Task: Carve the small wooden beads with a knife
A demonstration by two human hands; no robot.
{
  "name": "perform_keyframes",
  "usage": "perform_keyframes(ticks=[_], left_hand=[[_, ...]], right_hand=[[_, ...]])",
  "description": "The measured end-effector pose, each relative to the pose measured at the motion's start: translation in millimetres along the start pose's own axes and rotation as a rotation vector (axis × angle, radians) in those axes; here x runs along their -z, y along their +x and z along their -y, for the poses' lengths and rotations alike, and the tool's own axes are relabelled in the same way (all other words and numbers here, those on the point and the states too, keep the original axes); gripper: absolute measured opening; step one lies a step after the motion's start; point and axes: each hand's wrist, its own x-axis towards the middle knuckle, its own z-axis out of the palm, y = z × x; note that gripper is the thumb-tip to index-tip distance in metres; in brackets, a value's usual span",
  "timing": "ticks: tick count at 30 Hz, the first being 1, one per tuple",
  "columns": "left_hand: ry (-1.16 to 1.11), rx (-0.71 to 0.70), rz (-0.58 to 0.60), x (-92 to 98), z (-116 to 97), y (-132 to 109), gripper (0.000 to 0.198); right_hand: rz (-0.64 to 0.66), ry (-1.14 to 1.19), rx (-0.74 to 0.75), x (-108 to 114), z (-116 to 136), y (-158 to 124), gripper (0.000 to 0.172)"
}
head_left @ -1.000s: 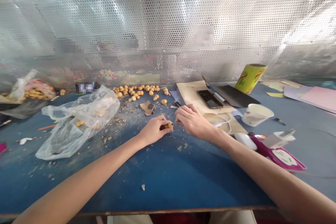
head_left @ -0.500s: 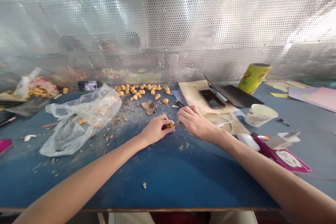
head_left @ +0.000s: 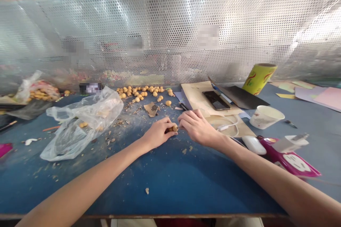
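Well — small gourd in the left hand, right hand just beside.

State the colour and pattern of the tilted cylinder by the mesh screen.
The tilted cylinder is yellow-green with red wavy stripes; the head view shows it.

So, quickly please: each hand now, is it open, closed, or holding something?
Left hand: closed, holding a small tan bead.
Right hand: closed; whether it holds anything cannot be told.

A blue counter held small tan gourds at twelve o'clock, a clear plastic bag at ten, a white cup at two.
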Motion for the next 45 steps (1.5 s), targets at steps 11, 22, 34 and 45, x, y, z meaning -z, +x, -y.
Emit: perform_keyframes(ticks=[11, 22, 34, 45], left_hand=[[-0.007, 0.007, -0.036, -1.7, 2, -1, 0.022], [0.006, 0.015, -0.039, -1.3, 1, -1, 0.028], [-0.006, 0.051, -0.049, -1.0, -1, -1, 0.028], [0.000, 0.044, -0.058, -2.9, 1, 0, 0.028]], right_hand=[[-0.011, 0.001, -0.009, 1, 2, 1, 0.019], [-0.025, 0.002, -0.028, -5, -1, 2, 0.020], [-0.038, 0.042, -0.048, -6, -3, 5, 0.022], [-0.007, 0.073, -0.094, -7, -3, 5, 0.015]])
